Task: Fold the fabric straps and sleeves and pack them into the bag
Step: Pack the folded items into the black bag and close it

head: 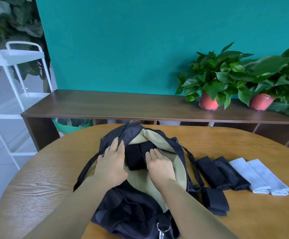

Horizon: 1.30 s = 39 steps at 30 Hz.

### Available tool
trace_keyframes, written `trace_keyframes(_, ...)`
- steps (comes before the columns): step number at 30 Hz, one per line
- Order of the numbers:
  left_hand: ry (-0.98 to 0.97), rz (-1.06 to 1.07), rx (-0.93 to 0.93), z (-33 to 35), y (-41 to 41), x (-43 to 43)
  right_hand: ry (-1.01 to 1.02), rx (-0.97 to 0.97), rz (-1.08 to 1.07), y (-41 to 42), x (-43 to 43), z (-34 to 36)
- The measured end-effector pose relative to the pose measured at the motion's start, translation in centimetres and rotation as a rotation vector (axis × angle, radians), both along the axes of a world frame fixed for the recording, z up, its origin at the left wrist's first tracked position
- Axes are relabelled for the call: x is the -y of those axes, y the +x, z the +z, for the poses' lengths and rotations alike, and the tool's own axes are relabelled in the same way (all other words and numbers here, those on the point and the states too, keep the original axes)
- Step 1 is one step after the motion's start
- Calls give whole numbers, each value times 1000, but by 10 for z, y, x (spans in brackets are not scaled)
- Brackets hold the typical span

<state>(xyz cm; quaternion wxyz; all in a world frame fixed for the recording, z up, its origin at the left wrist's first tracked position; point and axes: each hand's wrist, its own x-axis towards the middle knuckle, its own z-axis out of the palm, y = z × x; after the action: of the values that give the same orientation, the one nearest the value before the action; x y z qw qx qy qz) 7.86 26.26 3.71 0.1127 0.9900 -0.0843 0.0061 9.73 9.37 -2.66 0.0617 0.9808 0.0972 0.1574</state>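
At centre frame, my left hand [111, 163] lies flat, pressing back the rim of the bag [126, 213] to keep its mouth wide. My right hand [157, 164], fingers straight, pats the folded black pieces [135, 157] down inside. To the right, black sleeves [216, 173] and white sleeves [260, 176] wait on the wooden table [243, 144]; potted plants [217, 75] line the teal wall at upper right.

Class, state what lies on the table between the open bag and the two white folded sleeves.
Two black folded sleeves, side by side, plus the bag's shoulder strap; the head view shows this.

Matt black cloth bag [116, 204], beige lining; glossy wood-grain table [37, 183].
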Motion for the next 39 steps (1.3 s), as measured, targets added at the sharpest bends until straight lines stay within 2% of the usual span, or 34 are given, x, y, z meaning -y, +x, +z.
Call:
trace_keyframes(6,-1,-16,8,-3,-1,1,-132,-234,32,-8,4,4)
trace_keyframes(21,17,-18,-3,0,-3,3,-44,-141,85,-7,3,6)
trace_keyframes(31,57,-25,-18,-1,-8,6,-11,-220,88,-7,4,12)
trace_keyframes(36,114,27,-101,4,-22,18,49,-139,85,-25,7,34)
trace_keyframes(39,137,59,-127,6,-32,25,123,54,99,-49,15,50)
